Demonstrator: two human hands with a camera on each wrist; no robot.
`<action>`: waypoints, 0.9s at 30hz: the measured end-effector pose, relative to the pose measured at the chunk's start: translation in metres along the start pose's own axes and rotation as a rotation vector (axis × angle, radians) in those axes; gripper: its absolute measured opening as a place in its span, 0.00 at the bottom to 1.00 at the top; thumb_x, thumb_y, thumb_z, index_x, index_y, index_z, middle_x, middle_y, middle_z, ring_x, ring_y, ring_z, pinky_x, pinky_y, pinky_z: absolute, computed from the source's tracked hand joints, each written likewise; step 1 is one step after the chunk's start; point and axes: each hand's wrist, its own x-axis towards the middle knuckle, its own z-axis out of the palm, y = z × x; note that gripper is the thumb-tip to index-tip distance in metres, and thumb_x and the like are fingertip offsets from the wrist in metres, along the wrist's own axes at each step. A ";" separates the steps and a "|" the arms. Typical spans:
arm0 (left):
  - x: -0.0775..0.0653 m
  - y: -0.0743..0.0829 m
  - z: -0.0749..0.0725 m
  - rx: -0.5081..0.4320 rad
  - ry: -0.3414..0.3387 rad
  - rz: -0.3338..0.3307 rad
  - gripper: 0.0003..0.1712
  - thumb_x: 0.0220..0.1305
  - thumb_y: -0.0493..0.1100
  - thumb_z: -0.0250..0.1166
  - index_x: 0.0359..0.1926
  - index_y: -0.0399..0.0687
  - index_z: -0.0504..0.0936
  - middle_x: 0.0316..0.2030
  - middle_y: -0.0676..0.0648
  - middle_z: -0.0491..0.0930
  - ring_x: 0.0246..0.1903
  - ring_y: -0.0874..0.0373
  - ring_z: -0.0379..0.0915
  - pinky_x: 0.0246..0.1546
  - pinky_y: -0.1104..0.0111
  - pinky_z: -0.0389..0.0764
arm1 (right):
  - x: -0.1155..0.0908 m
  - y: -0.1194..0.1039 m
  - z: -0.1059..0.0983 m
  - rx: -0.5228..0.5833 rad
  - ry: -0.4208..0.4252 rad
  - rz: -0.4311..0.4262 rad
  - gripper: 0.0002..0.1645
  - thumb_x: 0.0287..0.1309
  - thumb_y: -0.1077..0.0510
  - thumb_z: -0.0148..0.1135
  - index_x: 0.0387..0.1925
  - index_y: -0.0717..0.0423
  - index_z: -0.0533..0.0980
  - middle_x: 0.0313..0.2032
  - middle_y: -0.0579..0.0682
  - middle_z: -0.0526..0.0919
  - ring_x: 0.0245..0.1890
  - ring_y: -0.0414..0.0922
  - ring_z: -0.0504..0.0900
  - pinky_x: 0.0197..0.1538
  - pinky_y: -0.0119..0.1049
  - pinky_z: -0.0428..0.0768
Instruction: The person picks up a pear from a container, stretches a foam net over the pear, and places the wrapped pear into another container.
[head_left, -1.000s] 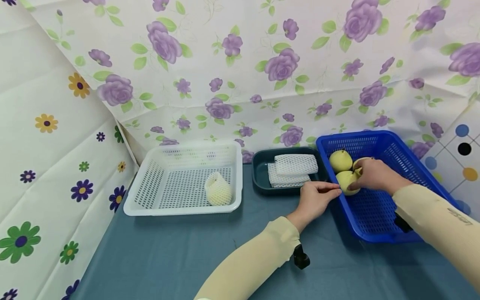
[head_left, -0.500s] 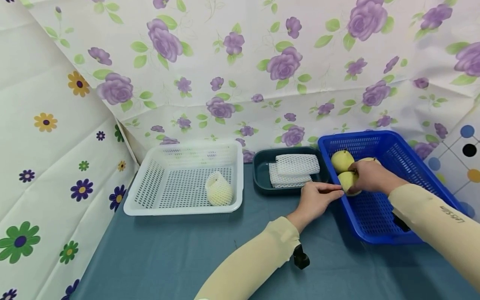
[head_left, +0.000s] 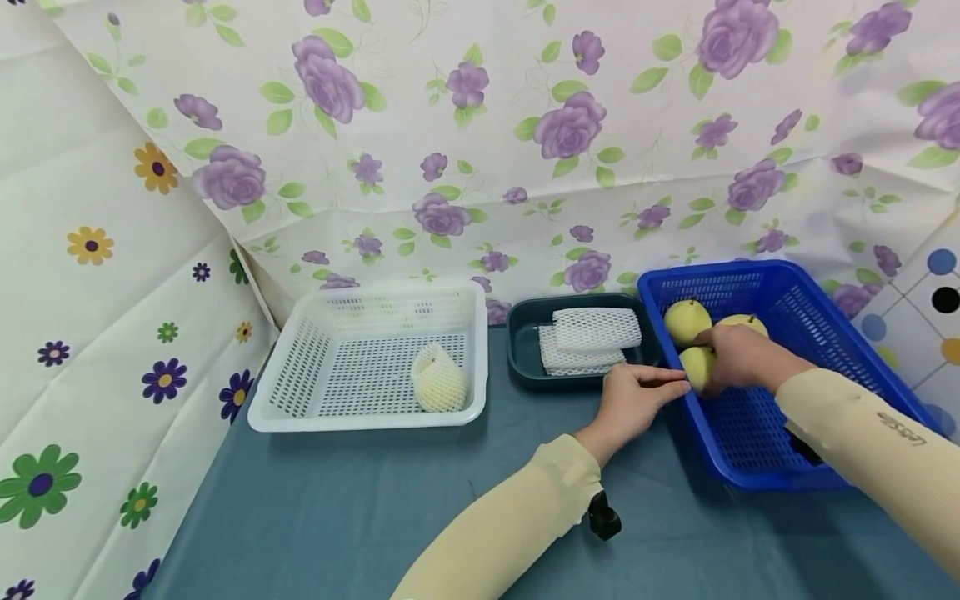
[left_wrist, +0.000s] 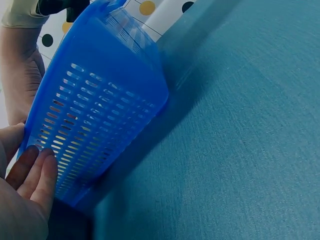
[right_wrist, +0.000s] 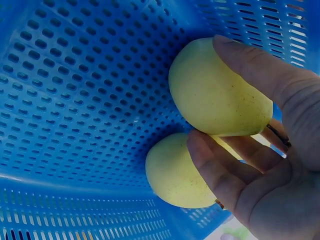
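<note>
My right hand (head_left: 750, 357) reaches into the blue basket (head_left: 780, 467) and grips a yellow-green pear (head_left: 697, 367) by the left wall. In the right wrist view the thumb lies on one side of that pear (right_wrist: 215, 92) and fingers on the other. Beside it rests a second pear (right_wrist: 175, 175), close to the fingertips. The head view shows two other pears, a rear-left pear (head_left: 686, 322) and a partly covered pear (head_left: 752, 323). On the basket's left rim, my left hand (head_left: 630, 402) pinches the edge between thumb and fingers.
A dark green tray (head_left: 525, 371) holding white foam net sleeves (head_left: 596, 330) stands left of the blue basket. Farther left, a white basket (head_left: 360, 421) contains one pear in a foam net (head_left: 438, 382). A floral sheet hangs behind the blue-green tabletop (head_left: 337, 517).
My right hand has shifted slightly left and closed farther round the near pear, uncovering more of the pear behind it. The left hand stays on the rim.
</note>
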 end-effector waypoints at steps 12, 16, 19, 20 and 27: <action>-0.001 0.001 0.001 0.007 0.014 -0.013 0.10 0.54 0.49 0.70 0.37 0.55 0.88 0.31 0.61 0.85 0.28 0.74 0.78 0.28 0.78 0.79 | -0.004 -0.001 0.002 -0.055 -0.038 -0.011 0.51 0.25 0.43 0.80 0.53 0.66 0.73 0.35 0.56 0.82 0.30 0.49 0.77 0.35 0.49 0.78; -0.001 0.002 0.000 0.004 0.020 -0.008 0.09 0.53 0.49 0.70 0.37 0.55 0.88 0.30 0.61 0.85 0.26 0.74 0.78 0.27 0.77 0.79 | -0.005 -0.004 0.002 -0.067 -0.047 -0.021 0.45 0.26 0.44 0.79 0.48 0.65 0.76 0.32 0.52 0.82 0.29 0.46 0.77 0.33 0.44 0.77; -0.002 0.002 0.000 -0.001 0.023 -0.005 0.08 0.53 0.48 0.71 0.36 0.56 0.88 0.30 0.60 0.85 0.25 0.74 0.77 0.27 0.77 0.79 | -0.005 -0.005 0.003 -0.067 -0.053 -0.028 0.44 0.26 0.44 0.79 0.46 0.66 0.76 0.32 0.53 0.83 0.29 0.46 0.78 0.34 0.44 0.78; -0.002 0.002 0.000 -0.001 0.023 -0.003 0.08 0.53 0.48 0.71 0.36 0.56 0.88 0.30 0.60 0.85 0.25 0.73 0.77 0.27 0.77 0.79 | -0.005 -0.006 0.004 -0.066 -0.053 -0.029 0.45 0.25 0.44 0.79 0.46 0.66 0.76 0.33 0.53 0.83 0.30 0.46 0.78 0.34 0.44 0.78; -0.002 0.003 0.000 -0.005 0.020 0.003 0.09 0.54 0.47 0.70 0.37 0.54 0.88 0.31 0.60 0.86 0.25 0.73 0.78 0.27 0.77 0.80 | -0.007 -0.006 0.004 -0.087 -0.064 -0.039 0.41 0.26 0.45 0.79 0.43 0.66 0.77 0.32 0.52 0.83 0.28 0.44 0.77 0.33 0.43 0.78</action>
